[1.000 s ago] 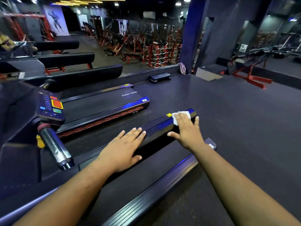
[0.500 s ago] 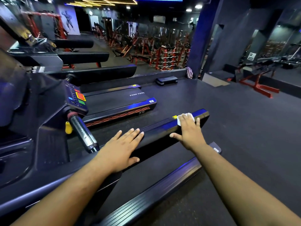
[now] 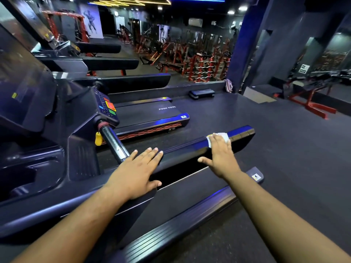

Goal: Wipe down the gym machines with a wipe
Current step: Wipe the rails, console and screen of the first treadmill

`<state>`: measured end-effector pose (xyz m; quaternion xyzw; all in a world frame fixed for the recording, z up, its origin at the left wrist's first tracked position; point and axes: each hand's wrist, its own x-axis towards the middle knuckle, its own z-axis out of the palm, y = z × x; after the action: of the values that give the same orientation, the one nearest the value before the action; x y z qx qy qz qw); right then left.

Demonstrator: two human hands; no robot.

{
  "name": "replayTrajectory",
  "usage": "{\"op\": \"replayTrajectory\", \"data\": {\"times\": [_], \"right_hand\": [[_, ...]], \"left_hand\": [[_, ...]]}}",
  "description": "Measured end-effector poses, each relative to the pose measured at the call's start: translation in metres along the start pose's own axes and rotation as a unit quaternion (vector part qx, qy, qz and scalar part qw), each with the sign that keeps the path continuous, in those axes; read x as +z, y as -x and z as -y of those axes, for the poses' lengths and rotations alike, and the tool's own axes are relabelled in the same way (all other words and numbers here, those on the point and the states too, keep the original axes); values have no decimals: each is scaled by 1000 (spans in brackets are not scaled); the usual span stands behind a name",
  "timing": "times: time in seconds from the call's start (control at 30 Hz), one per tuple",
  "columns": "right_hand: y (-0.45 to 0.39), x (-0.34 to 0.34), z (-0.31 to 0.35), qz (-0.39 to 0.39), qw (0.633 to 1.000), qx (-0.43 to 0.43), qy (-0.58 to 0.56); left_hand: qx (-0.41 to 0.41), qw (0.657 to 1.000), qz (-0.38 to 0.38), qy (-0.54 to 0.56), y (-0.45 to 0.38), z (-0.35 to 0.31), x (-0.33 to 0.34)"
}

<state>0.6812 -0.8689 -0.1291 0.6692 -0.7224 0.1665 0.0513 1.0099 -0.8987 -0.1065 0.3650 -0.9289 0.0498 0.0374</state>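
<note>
wipe (image 3: 221,137), white, crumpled, pressed on glossy rail (image 3: 241,136) by flat right hand (image 3: 221,157); left hand (image 3: 134,172) flat

wipe (image 3: 220,137): mostly hidden under right hand (image 3: 221,157), only a white edge shows past the fingertips. Side rail (image 3: 191,147) of the treadmill: covered under both palms; left hand (image 3: 135,172) hides the part nearer the console (image 3: 106,107). Console: buttons too small to read, screen side cut off by left frame edge. Racks beyond the console: blurred. Both forearms cut off at bottom edge.
</note>
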Motion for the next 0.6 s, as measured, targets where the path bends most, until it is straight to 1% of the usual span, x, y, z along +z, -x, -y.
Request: {"op": "replayTrajectory", "data": {"times": [0.13, 0.2, 0.23, 0.37, 0.4, 0.47, 0.6], "right_hand": [[24, 14, 44, 0, 994, -108, -34], [25, 14, 46, 0, 992, -127, -20], [20, 12, 39, -6, 993, -118, -5], [3, 1, 9, 3, 1000, 6, 9], [2, 1, 10, 7, 1000, 16, 5], [9, 7, 29, -2, 1000, -22, -1], [37, 25, 81, 6, 988, -152, -24]], "left_hand": [[-2, 1000, -8, 3, 0, -1, 1], [-2, 1000, -9, 3, 0, -1, 0], [-3, 1000, -9, 3, 0, -1, -1], [-5, 1000, -6, -3, 1, -2, -2], [-6, 1000, -6, -4, 1, -3, -2], [-8, 1000, -5, -4, 3, -2, -2], [-18, 1000, -2, -1, 10, 2, -3]]}}
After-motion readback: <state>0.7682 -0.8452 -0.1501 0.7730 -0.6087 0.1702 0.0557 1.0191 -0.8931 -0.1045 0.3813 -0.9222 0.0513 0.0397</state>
